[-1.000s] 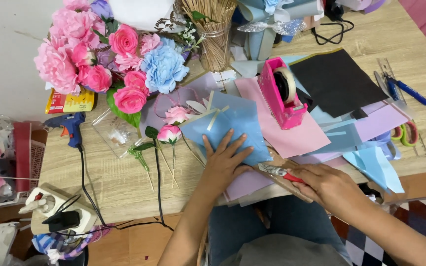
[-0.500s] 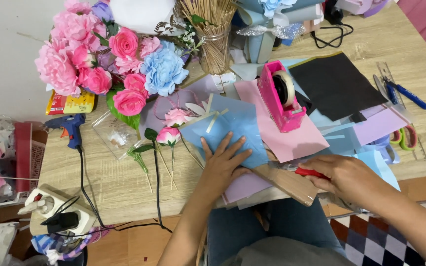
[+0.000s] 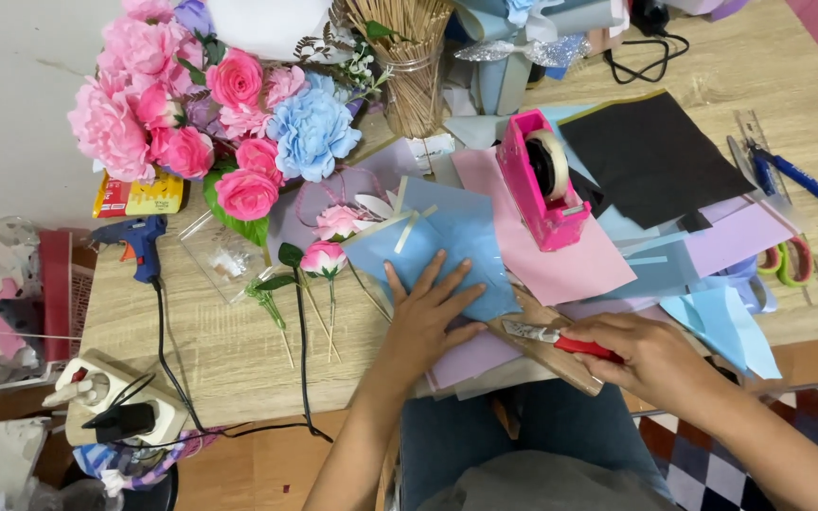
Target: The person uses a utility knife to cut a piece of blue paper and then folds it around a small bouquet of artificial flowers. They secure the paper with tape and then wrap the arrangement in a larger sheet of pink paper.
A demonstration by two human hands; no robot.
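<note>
The left hand [image 3: 425,317] lies on a light blue paper sheet [image 3: 447,246]; the right hand [image 3: 650,355] holds a cutter [image 3: 560,338] with a red handle. The tape dispenser [image 3: 543,185] is bright pink, the card [image 3: 650,156] behind it black. The bouquet [image 3: 210,104] is pink with one pale blue bloom, and the floor [image 3: 712,454] is checked dark blue and white.

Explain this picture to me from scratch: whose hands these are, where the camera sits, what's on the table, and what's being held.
There is no machine here. A person works with bare hands, and the one camera is worn on their head, looking down at the wooden table. The left hand lies flat on a blue paper sheet, pressing it down. The right hand grips a red-handled cutter, its blade lying over a strip of brown board near the table's edge. Around them: a pink tape dispenser, a black sheet, pink and lilac papers, a bouquet of paper flowers, a jar of wooden sticks, a blue glue gun and blue-handled pliers.
</note>
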